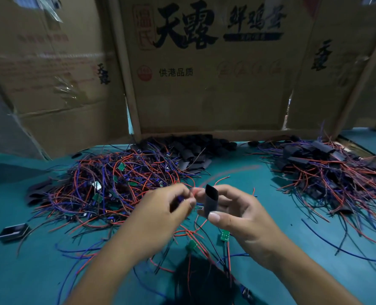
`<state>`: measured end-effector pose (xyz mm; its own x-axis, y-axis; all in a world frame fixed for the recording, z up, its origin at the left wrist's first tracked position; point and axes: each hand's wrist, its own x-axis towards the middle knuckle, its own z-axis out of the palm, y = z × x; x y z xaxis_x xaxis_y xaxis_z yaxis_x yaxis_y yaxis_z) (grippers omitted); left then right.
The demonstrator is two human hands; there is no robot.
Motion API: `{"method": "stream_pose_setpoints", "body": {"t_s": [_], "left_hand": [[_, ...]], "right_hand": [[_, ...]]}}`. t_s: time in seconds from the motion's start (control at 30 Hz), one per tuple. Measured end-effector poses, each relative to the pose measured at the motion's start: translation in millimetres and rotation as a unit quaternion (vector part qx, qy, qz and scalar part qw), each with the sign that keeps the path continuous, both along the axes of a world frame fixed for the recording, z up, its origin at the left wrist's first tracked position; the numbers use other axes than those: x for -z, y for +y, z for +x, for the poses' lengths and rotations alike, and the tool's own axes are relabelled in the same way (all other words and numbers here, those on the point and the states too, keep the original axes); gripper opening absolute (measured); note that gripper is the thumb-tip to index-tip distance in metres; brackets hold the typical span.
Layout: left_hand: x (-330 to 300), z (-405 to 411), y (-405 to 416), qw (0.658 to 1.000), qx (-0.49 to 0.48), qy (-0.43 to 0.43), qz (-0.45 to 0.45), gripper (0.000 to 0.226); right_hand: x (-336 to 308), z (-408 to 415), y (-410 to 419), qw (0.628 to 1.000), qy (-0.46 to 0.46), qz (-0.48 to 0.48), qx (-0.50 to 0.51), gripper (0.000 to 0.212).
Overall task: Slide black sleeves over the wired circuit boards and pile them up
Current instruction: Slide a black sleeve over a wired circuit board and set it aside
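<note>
Black sleeve (211,200) stands nearly upright, mouth up, pinched in right hand (233,213); left hand (165,211) pinches wire ends (192,191).

the black sleeve (211,200) in the right hand (237,213) looks like thin matt plastic film. the desk (237,172) has a smooth teal covering. brown cardboard (204,89) behind is matt paperboard, with glossy clear tape (65,88) on its left panel.
</note>
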<state>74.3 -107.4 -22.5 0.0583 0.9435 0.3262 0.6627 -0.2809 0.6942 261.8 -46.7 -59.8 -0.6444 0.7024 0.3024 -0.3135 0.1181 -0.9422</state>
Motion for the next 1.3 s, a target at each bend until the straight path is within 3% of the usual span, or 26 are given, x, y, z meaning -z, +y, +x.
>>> {"method": "stream_pose_setpoints", "body": {"t_s": [0.13, 0.3, 0.37, 0.47, 0.67, 0.77, 0.83, 0.93, 1.0, 1.3], "left_hand": [[2.4, 8.2, -2.7, 0.994, 0.052, 0.086, -0.051, 0.021], [3.3, -0.1, -0.2, 0.989, 0.056, 0.063, -0.124, 0.019], [4.0, 3.3, 0.8, 0.988, 0.066, -0.010, -0.139, 0.017], [8.8, 16.8, 1.6, 0.966, 0.099, -0.186, -0.148, 0.018], [14.2, 17.6, 3.7, 0.957, 0.024, -0.260, -0.124, 0.020], [11.7, 6.9, 5.0, 0.963, -0.015, -0.257, -0.080, 0.018], [8.3, 0.3, 4.5, 0.968, -0.030, -0.246, -0.045, 0.019], [5.7, -5.7, 3.4, 0.975, -0.048, -0.216, -0.006, 0.017], [5.5, -7.6, 3.4, 0.980, -0.057, -0.192, 0.012, 0.016], [8.7, -6.7, 2.7, 0.985, -0.081, -0.146, 0.037, 0.012]], "right_hand": [[-0.2, -6.3, -2.2, 0.997, 0.046, -0.052, 0.037, 0.043], [-4.5, 3.5, 5.7, 0.989, 0.058, -0.087, 0.109, 0.041], [-2.9, 0.8, 3.2, 0.990, 0.049, -0.074, 0.109, 0.037], [-0.3, -7.1, -2.5, 0.993, 0.046, -0.051, 0.094, 0.036], [-9.6, 8.9, 7.6, 0.992, 0.064, -0.037, 0.106, 0.032], [-17.2, 24.6, 18.8, 0.982, 0.041, 0.016, 0.185, 0.032], [-20.6, 38.5, 27.0, 0.956, -0.029, 0.097, 0.276, 0.029], [-17.9, 55.7, 38.4, 0.845, -0.215, 0.310, 0.378, 0.030], [-16.0, 57.5, 39.5, 0.812, -0.247, 0.358, 0.390, 0.032], [-17.3, 52.2, 34.0, 0.805, -0.233, 0.415, 0.353, 0.036]]}}
